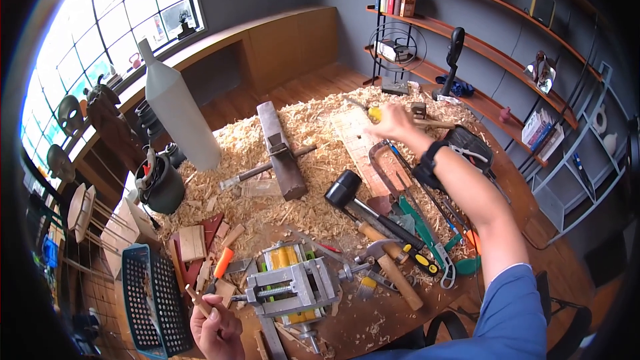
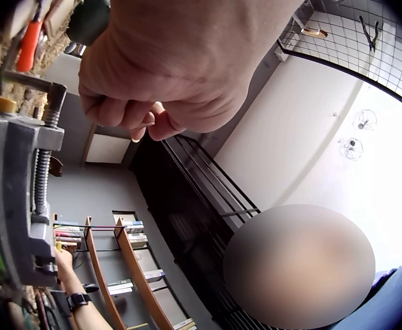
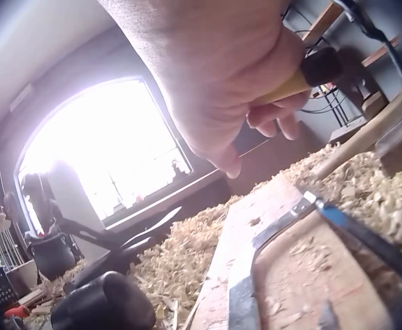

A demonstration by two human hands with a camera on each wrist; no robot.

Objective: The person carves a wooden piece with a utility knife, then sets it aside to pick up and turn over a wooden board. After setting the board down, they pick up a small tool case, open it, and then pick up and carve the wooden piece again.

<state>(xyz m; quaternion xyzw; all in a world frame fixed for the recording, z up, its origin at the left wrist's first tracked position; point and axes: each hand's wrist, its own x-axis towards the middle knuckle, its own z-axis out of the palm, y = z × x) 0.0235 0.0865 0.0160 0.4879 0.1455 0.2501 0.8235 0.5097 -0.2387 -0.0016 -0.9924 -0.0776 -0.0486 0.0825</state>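
My left hand pinches a short wooden stick upright at the near left, beside the metal vise. In the left wrist view, the curled fingers of my left hand mostly hide the stick. Across the bench, my right hand grips a yellow-handled tool above the far part of a pale board. In the right wrist view, the handle with its black end lies in my right hand, which is raised clear of the board.
Wood shavings cover much of the bench. A wooden plane, black mallet, bow-shaped frame, green-handled saw and wooden handle lie about. A perforated basket stands left; a tall bottle is behind.
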